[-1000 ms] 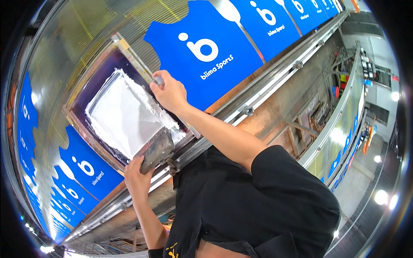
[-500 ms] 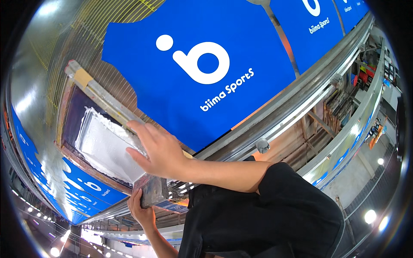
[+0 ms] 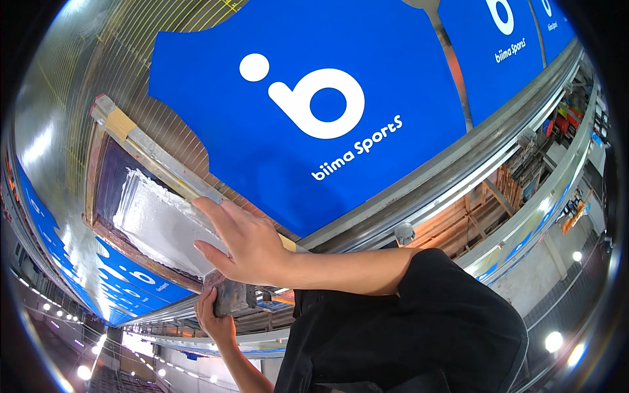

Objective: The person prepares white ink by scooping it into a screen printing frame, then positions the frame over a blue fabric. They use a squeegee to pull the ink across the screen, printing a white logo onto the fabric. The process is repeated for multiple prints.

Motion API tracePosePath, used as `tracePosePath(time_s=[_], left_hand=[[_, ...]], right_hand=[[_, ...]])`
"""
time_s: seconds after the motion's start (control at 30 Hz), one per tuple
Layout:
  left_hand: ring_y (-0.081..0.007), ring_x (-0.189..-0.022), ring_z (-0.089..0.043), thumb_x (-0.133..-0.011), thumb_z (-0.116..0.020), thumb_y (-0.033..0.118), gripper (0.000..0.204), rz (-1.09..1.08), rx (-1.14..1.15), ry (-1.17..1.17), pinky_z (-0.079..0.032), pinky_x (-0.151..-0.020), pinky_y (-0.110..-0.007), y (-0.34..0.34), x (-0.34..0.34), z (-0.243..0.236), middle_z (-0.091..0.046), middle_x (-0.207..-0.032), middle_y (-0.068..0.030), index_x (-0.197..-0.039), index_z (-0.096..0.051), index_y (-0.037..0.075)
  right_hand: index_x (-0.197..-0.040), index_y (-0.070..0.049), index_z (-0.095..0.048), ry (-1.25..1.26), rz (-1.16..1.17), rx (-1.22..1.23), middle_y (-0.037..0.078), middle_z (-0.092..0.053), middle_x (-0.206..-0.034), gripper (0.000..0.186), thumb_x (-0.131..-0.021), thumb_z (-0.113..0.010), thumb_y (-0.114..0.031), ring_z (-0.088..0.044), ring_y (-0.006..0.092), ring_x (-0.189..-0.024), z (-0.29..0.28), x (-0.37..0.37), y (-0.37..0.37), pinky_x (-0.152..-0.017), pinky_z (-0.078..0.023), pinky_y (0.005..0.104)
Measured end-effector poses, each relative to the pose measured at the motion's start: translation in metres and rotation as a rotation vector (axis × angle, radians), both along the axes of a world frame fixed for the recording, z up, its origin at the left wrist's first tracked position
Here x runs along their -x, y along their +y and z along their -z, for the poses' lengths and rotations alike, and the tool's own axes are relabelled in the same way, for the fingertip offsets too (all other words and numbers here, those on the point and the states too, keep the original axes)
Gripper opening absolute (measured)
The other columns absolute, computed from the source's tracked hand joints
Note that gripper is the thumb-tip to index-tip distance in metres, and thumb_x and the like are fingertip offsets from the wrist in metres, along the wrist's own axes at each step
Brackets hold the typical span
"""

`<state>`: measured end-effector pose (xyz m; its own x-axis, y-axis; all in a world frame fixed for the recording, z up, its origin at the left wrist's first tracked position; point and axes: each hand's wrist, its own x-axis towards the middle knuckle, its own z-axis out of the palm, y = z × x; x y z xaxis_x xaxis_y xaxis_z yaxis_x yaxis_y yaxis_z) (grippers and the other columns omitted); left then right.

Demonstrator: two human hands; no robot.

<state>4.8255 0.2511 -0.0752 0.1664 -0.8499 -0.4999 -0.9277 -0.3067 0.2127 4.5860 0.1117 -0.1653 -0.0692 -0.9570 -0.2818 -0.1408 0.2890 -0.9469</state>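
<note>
Thumb spread from forefinger, your right hand [image 3: 257, 254] reaches over the near part of a printing frame [image 3: 152, 152], fingertips at its right rail; whether the hidden fingers grip that rail, I cannot tell. Your left hand [image 3: 213, 316], lower down and apart from the right, is clasped around the left side of a stained grey block [image 3: 232, 298] at the frame's near corner. Inside the frame, glossy white ink [image 3: 157, 219] coats the middle, with dark purple mesh [image 3: 115, 171] around its far and left sides. Tan tape [image 3: 120, 124] wraps the rail's far end.

Just right of the frame lies a large blue fabric panel [image 3: 219, 118] with a white emblem, dot and lettering. Another blue panel [image 3: 473, 56] lies beyond it. A metal rail [image 3: 419, 171] runs along the table edge, and your black shirt [image 3: 406, 334] fills the lower middle.
</note>
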Motion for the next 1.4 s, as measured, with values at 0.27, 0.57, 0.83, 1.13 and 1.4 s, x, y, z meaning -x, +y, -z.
tracePosePath(time_s=[0.27, 0.57, 0.83, 1.13, 1.4], left_hand=[[-0.0327, -0.110, -0.066, -0.077, -0.076, 0.003, 0.037, 0.022, 0.007, 0.000, -0.049, -0.102, -0.044, 0.002, -0.006, 0.002, -0.075, -0.116, -0.0104, -0.115, -0.077, 0.004], [-0.0325, -0.109, -0.066, -0.076, -0.076, 0.004, 0.039, 0.040, 0.023, 0.001, -0.049, -0.101, -0.044, 0.003, -0.006, 0.004, -0.075, -0.117, -0.0098, -0.115, -0.077, 0.004], [-0.0324, -0.109, -0.066, -0.073, -0.076, 0.004, 0.041, 0.047, 0.034, 0.026, -0.048, -0.100, -0.045, 0.002, -0.007, 0.003, -0.075, -0.117, -0.0092, -0.115, -0.077, 0.005], [-0.0332, -0.108, -0.065, -0.076, -0.078, 0.009, 0.035, 0.132, 0.001, -0.016, -0.047, -0.101, -0.045, -0.012, -0.009, 0.002, -0.074, -0.115, -0.0088, -0.111, -0.076, 0.007], [-0.0339, -0.112, -0.064, -0.080, -0.081, 0.018, 0.033, 0.121, -0.068, -0.032, -0.044, -0.103, -0.046, -0.018, -0.006, 0.000, -0.073, -0.117, -0.0090, -0.111, -0.074, 0.008]], right_hand=[[-0.145, -0.006, -0.051, -0.011, -0.018, -0.021, 0.010, -0.058, -0.085, 0.062, -0.092, -0.077, -0.026, -0.064, 0.0279, -0.071, 0.000, 0.000, 0.000, -0.062, -0.049, 0.0402], [-0.146, -0.004, -0.051, 0.017, -0.019, 0.001, 0.010, -0.059, -0.086, 0.063, -0.092, -0.077, -0.026, -0.063, 0.0255, -0.070, 0.000, 0.000, -0.001, -0.060, -0.050, 0.0378], [-0.147, -0.003, -0.050, 0.014, -0.035, 0.032, 0.010, -0.059, -0.086, 0.066, -0.092, -0.079, -0.025, -0.062, 0.0241, -0.070, 0.001, 0.001, -0.001, -0.060, -0.049, 0.0367], [-0.150, -0.004, -0.047, -0.074, -0.084, 0.020, 0.009, -0.058, -0.090, 0.069, -0.092, -0.079, -0.021, -0.059, 0.0219, -0.072, 0.000, 0.010, -0.004, -0.060, -0.049, 0.0359], [-0.149, -0.004, -0.047, -0.140, -0.053, -0.006, 0.012, -0.061, -0.098, 0.065, -0.094, -0.076, -0.023, -0.065, 0.0265, -0.078, 0.004, 0.007, 0.000, -0.064, -0.053, 0.0382]])
